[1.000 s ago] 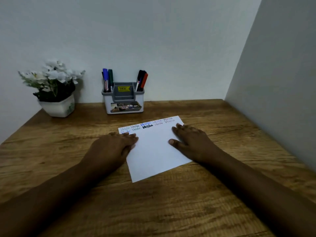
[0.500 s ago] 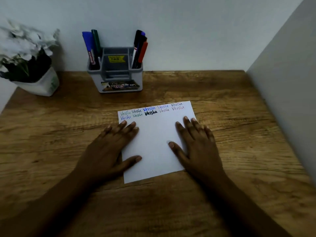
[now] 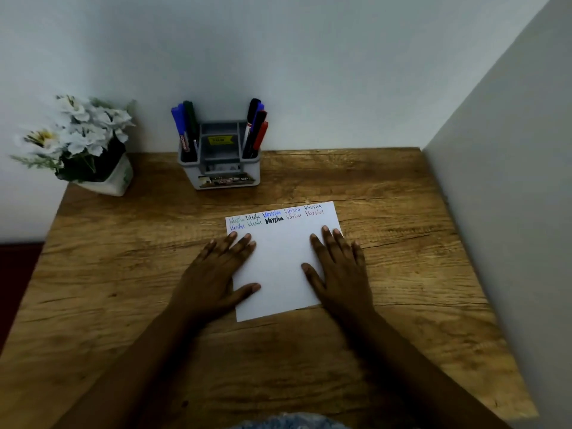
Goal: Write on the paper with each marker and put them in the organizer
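A white sheet of paper [image 3: 280, 261] lies on the wooden table [image 3: 123, 289], with two rows of coloured handwritten words along its far edge. My left hand [image 3: 213, 274] rests flat on the paper's left edge, fingers straight. My right hand [image 3: 340, 270] lies flat on its right side, fingers spread. Neither hand holds a marker. The grey organizer [image 3: 219, 168] stands at the back against the wall. Blue and dark markers [image 3: 184, 131] stand in its left slot; black, blue and red markers [image 3: 257, 131] stand in its right slot.
A white pot of white flowers [image 3: 83, 144] sits at the table's back left corner. A grey wall panel [image 3: 501, 212] runs along the table's right side. The table's left edge drops off beside the pot.
The view tilted down and then pulled back up a little. Both hands spread flat and stayed on the paper; the paper and markers have not moved.
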### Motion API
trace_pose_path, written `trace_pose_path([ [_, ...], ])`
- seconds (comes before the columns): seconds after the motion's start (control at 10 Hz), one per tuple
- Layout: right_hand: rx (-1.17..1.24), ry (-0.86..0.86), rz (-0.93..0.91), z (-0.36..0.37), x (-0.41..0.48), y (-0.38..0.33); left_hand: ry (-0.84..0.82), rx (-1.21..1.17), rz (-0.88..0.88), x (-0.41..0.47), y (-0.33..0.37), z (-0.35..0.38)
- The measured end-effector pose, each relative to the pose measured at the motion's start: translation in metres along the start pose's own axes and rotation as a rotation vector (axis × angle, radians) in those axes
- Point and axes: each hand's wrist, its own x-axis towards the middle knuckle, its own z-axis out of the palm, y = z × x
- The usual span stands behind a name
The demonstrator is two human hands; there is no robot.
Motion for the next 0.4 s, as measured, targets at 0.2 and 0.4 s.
trace_pose_path([
  [0.2, -0.069, -0.004, 0.01, -0.001, 0.001, -0.003, -0.007, 0.036, 0.005, -0.002, -0.001, 0.002],
  [0.4, -0.081, 0.019, 0.016, -0.017, 0.009, -0.012, 0.003, -0.031, 0.012, 0.003, 0.001, -0.008],
])
